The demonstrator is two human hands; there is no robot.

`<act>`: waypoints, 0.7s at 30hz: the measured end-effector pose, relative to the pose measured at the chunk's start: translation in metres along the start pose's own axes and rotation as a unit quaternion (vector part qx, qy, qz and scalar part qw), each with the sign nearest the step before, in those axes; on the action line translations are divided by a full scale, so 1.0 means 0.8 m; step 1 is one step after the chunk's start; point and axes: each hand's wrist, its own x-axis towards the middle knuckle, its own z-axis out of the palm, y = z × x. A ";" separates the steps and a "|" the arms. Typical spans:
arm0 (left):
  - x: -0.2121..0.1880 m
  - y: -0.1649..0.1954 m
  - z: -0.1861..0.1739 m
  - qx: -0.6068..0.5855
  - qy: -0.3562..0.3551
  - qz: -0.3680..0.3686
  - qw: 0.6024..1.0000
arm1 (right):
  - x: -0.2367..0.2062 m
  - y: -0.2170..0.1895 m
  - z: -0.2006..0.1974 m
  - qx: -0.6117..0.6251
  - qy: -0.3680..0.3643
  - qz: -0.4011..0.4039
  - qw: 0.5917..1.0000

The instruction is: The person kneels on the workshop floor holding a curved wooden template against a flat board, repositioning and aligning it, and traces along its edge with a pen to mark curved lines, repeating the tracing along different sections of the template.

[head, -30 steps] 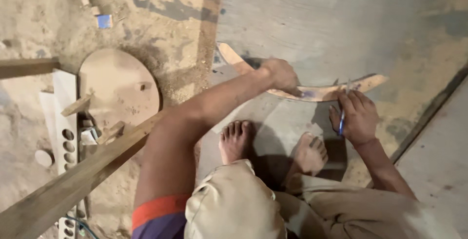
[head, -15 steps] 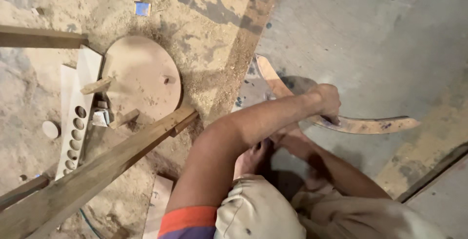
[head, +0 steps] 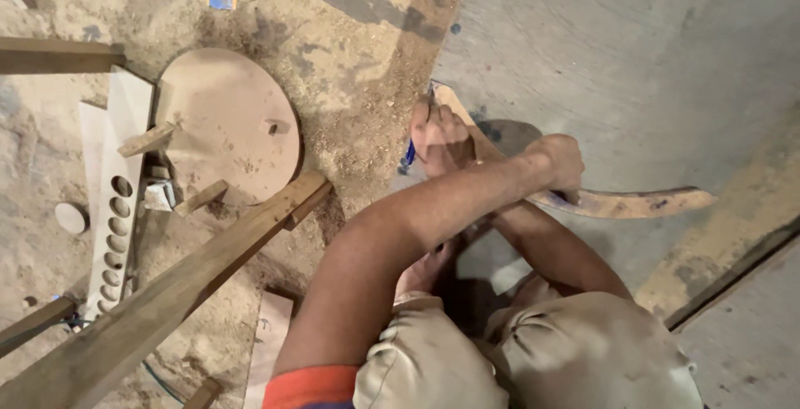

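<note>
Wooden curved piece, boomerang-shaped, lies flat on grey board on the floor. Left hand is closed down on its middle, arm crossing over the right. Right hand is curled shut around a blue pen, tip at the piece's upper-left end. Both hands are touching the wood. Bare foot sits just below the crossed arms. Further left, on sawdust: round wooden disc, white strip w/ a row of holes, long timber beam.
</note>
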 end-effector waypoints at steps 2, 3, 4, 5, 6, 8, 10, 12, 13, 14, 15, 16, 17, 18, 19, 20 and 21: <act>-0.002 -0.003 -0.001 -0.028 0.002 -0.021 0.999 | -0.014 0.006 0.007 0.016 -0.061 0.017 0.998; -0.003 -0.003 -0.001 -0.037 0.006 -0.028 0.999 | -0.026 0.010 0.012 0.062 -0.053 -0.003 0.997; -0.006 -0.006 -0.001 -0.048 0.006 -0.038 0.998 | -0.047 0.014 0.016 0.107 -0.045 -0.021 0.993; -0.008 -0.008 -0.002 -0.060 0.009 -0.046 0.997 | -0.074 0.019 0.017 0.151 -0.039 -0.039 0.987; -0.011 -0.008 -0.002 -0.070 0.010 -0.055 0.996 | -0.104 0.024 0.016 0.194 -0.033 -0.056 0.979; -0.016 -0.009 -0.008 -0.083 0.006 -0.064 0.994 | -0.153 0.037 0.012 0.274 -0.005 -0.071 0.959; -0.023 -0.006 -0.016 -0.087 -0.002 -0.067 0.994 | -0.192 0.042 0.001 0.187 -0.052 -0.014 0.981; -0.033 -0.003 -0.025 -0.092 -0.010 -0.071 0.993 | -0.218 0.056 -0.023 0.127 -0.136 0.032 0.982; -0.038 -0.002 -0.030 -0.088 -0.016 -0.074 0.993 | -0.234 0.067 -0.042 0.108 -0.193 0.054 0.974; -0.043 0.000 -0.035 -0.079 -0.026 -0.070 0.994 | -0.247 0.079 -0.064 0.090 -0.247 0.077 0.962; -0.047 0.002 -0.041 -0.031 -0.050 -0.063 0.996 | -0.261 0.092 -0.087 0.105 -0.179 0.116 0.971; -0.050 0.004 -0.046 0.016 -0.071 -0.057 0.996 | -0.275 0.109 -0.111 0.117 -0.110 0.151 0.975; -0.053 0.006 -0.052 0.062 -0.091 -0.054 0.992 | -0.285 0.128 -0.133 0.143 -0.107 0.155 0.972; -0.057 0.006 -0.057 0.054 -0.086 -0.060 0.993 | -0.294 0.150 -0.152 0.170 -0.105 0.158 0.967; -0.059 0.007 -0.062 0.044 -0.080 -0.066 0.994 | -0.303 0.170 -0.170 0.197 -0.104 0.159 0.962; -0.060 0.008 -0.068 0.035 -0.074 -0.073 0.994 | -0.311 0.187 -0.185 0.225 -0.073 0.163 0.958; -0.063 0.010 -0.071 0.071 -0.078 -0.043 0.993 | -0.319 0.202 -0.197 0.252 -0.041 0.165 0.952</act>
